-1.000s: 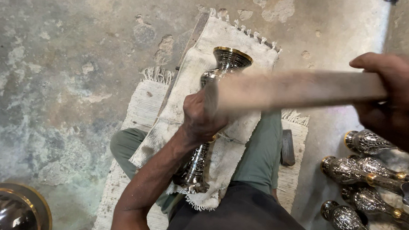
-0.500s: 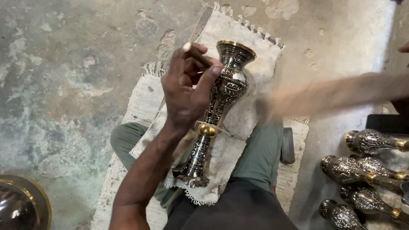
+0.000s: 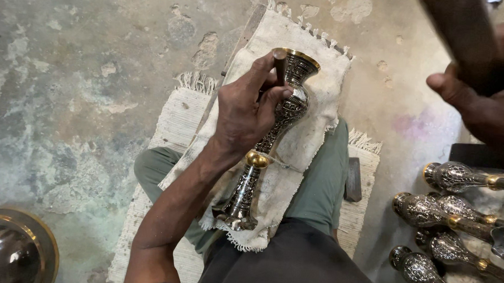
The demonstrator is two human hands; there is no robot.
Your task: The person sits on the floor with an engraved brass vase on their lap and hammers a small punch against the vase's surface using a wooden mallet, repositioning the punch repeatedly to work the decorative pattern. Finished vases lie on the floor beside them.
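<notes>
Half a second ago the left hand (image 3: 247, 110) was spread over the neck of the vase (image 3: 271, 142) with its fingers loose; now they are closed round a short dark punch (image 3: 279, 67), whose tip is set against the vase just under the gold rim, which I take to mean the tool is placed and ready for a blow. The right hand (image 3: 480, 96) has also come up: a second ago it swung a pale blurred stick across the middle of the view, and now it sits high at the right edge, its fingers wrapped round a dark handle (image 3: 462, 40) (probably a mallet, though its head is out of the picture). The vase itself lies tilted on a cream cloth (image 3: 308, 138) draped over the person's lap, foot toward the body, mouth pointing away, a brass ball at its waist just below the left wrist. Under the legs is a fringed woven mat (image 3: 177, 119) on the mottled concrete floor (image 3: 81, 80). To the right, near the knee, several similar engraved vases (image 3: 456, 213) lie on their sides in a loose stack, touching one another. A rounded metal vessel (image 3: 11, 250) with a gold edge shows at the lower left corner. No packages, labels or signs are in view.
</notes>
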